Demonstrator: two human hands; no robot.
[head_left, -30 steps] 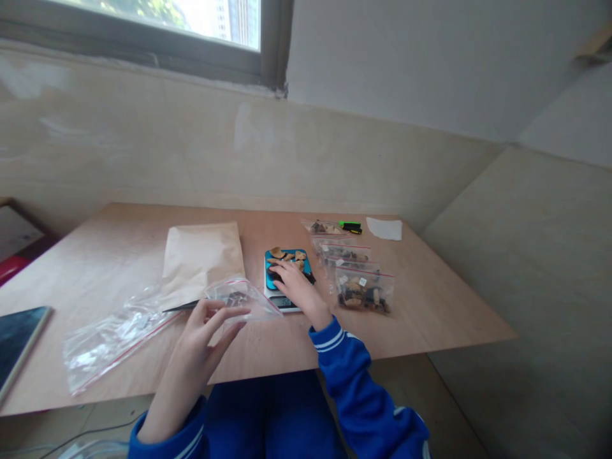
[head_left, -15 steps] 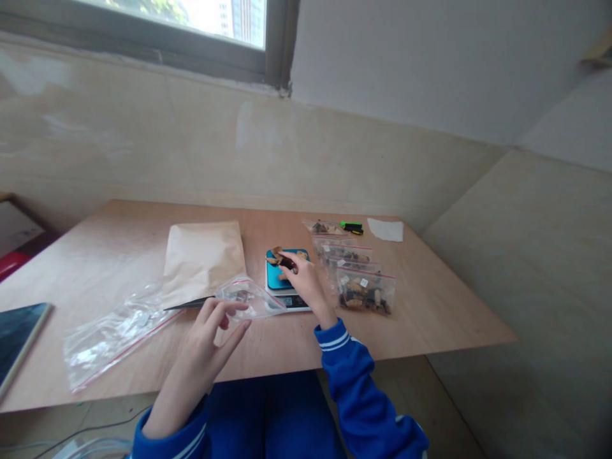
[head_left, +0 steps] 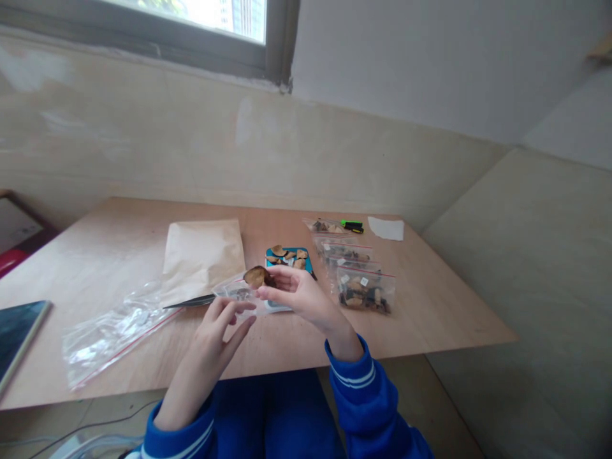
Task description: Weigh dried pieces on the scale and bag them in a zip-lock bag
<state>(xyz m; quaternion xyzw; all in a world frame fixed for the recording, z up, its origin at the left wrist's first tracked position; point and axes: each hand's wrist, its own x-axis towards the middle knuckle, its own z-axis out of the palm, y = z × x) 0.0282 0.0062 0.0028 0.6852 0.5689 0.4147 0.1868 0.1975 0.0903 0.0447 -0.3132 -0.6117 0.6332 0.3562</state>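
Brown piece (head_left: pixel 256 276) — a flattish, roughly oval dried slice — pinched at the fingertips of the right hand (head_left: pixel 299 294), lifted off the table (head_left: pixel 430 306) and poised just above the mouth of the small clear bag (head_left: pixel 236 294). Its long axis runs roughly left–right across the view, and it lies leftward of the right palm, at the far tip of the fingers. The right hand is thus closed on the piece in a light pinch, palm turned partly upward.

Left hand (head_left: pixel 222 325) lies below and slightly to the left of the piece, fingers curled on the near edge of the bag; it appears to be gripping the film to keep the mouth open, though the exact contact is hard to resolve. Bag and piece sit between the two hands, the bag mouth directly beneath the piece. The right hand is nearer the piece; the left is nearer the bag.

Behind the hands — a blue scale (head_left: pixel 289 258) carrying several more pieces, just beyond the right fingers. To its right, a row of filled bags (head_left: pixel 364 290); to its left, a paper envelope (head_left: pixel 201 255) and a heap of empty bags (head_left: pixel 108 331). A dark slender tool (head_left: pixel 189 301) lies on the table beside the small bag.
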